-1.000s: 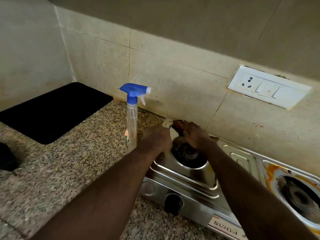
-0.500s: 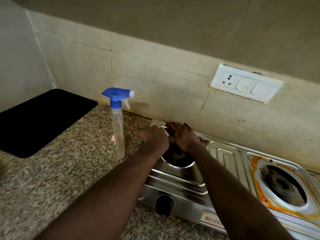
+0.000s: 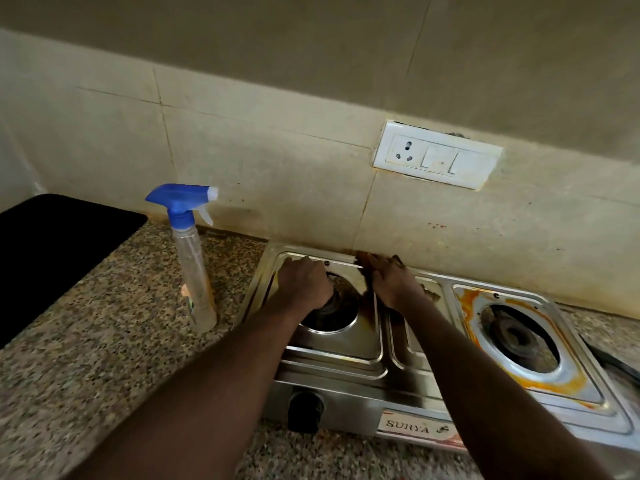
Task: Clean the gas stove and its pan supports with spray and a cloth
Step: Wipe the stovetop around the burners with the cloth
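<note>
A steel two-burner gas stove stands on the counter against the tiled wall. My left hand is closed in a fist over the left burner. My right hand presses a brownish cloth against the stove's back edge, between the two burners; most of the cloth is hidden under the hand. The right burner sits in a tray ringed with orange stains. A clear spray bottle with a blue trigger stands upright on the counter, left of the stove.
A speckled granite counter carries a black mat at the far left. A white socket and switch plate is on the wall above the stove. A black knob sits on the stove's front. A dark hose-like thing lies at the right edge.
My right hand has slid the cloth to the right along the stove's back edge, from behind the left burner to between the burners. My left hand stays on the left burner.
</note>
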